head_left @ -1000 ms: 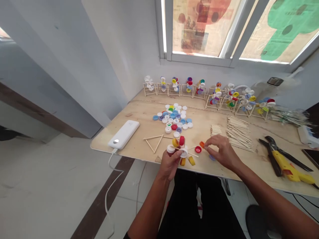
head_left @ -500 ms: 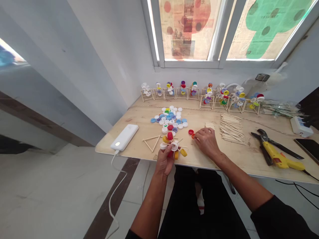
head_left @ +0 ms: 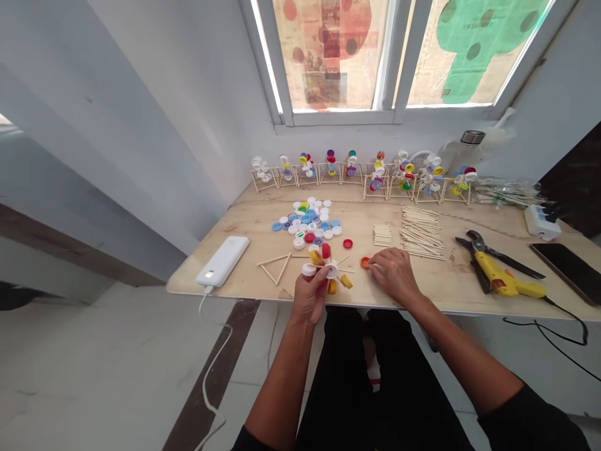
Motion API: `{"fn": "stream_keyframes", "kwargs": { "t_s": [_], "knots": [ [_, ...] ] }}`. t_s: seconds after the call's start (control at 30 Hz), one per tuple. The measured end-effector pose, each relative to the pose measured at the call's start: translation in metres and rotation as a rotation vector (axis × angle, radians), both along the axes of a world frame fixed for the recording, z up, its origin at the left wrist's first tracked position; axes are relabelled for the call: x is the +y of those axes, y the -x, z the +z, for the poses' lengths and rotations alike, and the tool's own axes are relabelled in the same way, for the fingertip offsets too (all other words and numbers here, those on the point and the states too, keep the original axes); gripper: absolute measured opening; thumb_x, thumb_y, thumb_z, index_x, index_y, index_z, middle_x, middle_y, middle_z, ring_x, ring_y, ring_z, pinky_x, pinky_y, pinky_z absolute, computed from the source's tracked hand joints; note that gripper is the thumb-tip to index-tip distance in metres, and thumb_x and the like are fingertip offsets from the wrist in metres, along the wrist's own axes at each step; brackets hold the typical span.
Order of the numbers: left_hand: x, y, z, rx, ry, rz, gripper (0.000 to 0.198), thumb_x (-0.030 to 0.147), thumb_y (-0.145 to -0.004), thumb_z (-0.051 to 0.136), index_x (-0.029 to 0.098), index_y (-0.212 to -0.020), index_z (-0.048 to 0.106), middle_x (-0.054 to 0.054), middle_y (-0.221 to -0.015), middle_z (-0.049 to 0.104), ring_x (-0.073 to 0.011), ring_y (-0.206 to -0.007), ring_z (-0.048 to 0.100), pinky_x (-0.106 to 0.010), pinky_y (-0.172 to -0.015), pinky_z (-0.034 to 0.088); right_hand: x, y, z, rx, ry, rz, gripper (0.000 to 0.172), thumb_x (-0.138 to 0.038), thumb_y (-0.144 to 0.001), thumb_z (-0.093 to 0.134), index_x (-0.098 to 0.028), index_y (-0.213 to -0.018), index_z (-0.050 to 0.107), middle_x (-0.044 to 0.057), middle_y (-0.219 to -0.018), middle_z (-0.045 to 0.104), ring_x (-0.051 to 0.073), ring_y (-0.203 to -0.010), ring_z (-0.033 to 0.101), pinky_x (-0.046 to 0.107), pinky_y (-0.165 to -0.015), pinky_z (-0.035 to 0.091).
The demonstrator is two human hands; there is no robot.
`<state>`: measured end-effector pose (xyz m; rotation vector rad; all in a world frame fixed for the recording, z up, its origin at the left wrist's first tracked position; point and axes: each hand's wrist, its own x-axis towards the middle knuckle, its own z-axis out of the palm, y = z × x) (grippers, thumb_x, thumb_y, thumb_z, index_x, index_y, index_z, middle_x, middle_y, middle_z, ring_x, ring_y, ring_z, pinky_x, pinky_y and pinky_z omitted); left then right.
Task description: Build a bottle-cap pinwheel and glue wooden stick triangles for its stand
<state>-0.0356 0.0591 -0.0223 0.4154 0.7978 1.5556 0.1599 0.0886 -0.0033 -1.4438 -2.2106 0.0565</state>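
My left hand [head_left: 310, 294] is closed around a bottle-cap pinwheel [head_left: 331, 270], held just above the table's front edge. Red, yellow and white caps and thin wooden sticks stick out from its white centre; the palm hides part of it. My right hand [head_left: 394, 272] rests low on the table, fingers drawn together at the rim of an orange bottle cap [head_left: 365, 263]. A single red bottle cap [head_left: 348, 243] lies a little behind it. Farther back spreads a pile of mixed bottle caps [head_left: 307, 220], mostly white and blue.
A stick triangle [head_left: 275, 269] and a white power bank [head_left: 223, 260] lie at left. Toward the right are short sticks [head_left: 382, 235], long sticks [head_left: 422, 233], a yellow glue gun [head_left: 502, 275], cutters [head_left: 507, 257] and a phone [head_left: 569, 269]. Finished pinwheels on stands [head_left: 331, 169] line the back.
My right hand has drawn the orange cap away from the red one, rightward and nearer the front edge. My left hand still holds the pinwheel. The view has shifted a little.
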Motion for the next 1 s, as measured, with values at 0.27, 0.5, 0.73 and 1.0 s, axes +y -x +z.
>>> {"fn": "stream_keyframes", "kwargs": {
  "t_s": [0.27,0.5,0.73,1.0],
  "knots": [
    [0.000,-0.019,-0.003,0.017,0.023,-0.006,0.031,0.020,-0.052,0.084,0.013,-0.076,0.067,-0.001,-0.076,0.067,-0.0119,-0.071,0.063,-0.025,-0.072,0.048,-0.038,-0.090,-0.002,0.225,-0.117,-0.189,0.022,-0.034,-0.085,0.048,-0.022,-0.085,0.067,0.006,-0.094,0.069,0.024,-0.094,0.059,0.041,-0.089,0.040],
    [-0.001,-0.025,-0.006,0.036,0.019,0.035,0.031,0.019,-0.051,0.084,0.012,-0.076,0.067,0.000,-0.073,0.067,-0.0107,-0.069,0.062,-0.024,-0.070,0.047,-0.056,-0.121,-0.027,0.550,0.039,-0.346,0.027,-0.039,-0.081,0.050,-0.019,-0.088,0.068,0.006,-0.091,0.070,0.022,-0.085,0.063,0.035,-0.077,0.048],
    [0.001,-0.027,-0.011,0.075,0.004,0.048,0.032,0.020,-0.051,0.084,0.012,-0.076,0.067,-0.002,-0.072,0.068,-0.0116,-0.066,0.063,-0.024,-0.066,0.048,-0.053,-0.106,-0.042,0.577,0.076,-0.350,0.030,-0.041,-0.080,0.049,-0.018,-0.085,0.068,0.007,-0.090,0.071,0.022,-0.084,0.064,0.034,-0.077,0.049],
    [0.002,-0.031,-0.011,0.089,-0.014,0.061,0.032,0.021,-0.050,0.084,0.011,-0.074,0.066,-0.002,-0.070,0.067,-0.0110,-0.061,0.062,-0.024,-0.061,0.048,-0.052,-0.110,-0.050,0.453,0.029,-0.357,0.032,-0.041,-0.081,0.045,-0.020,-0.083,0.069,0.006,-0.095,0.071,0.021,-0.086,0.065,0.033,-0.075,0.048]
  ]
}}
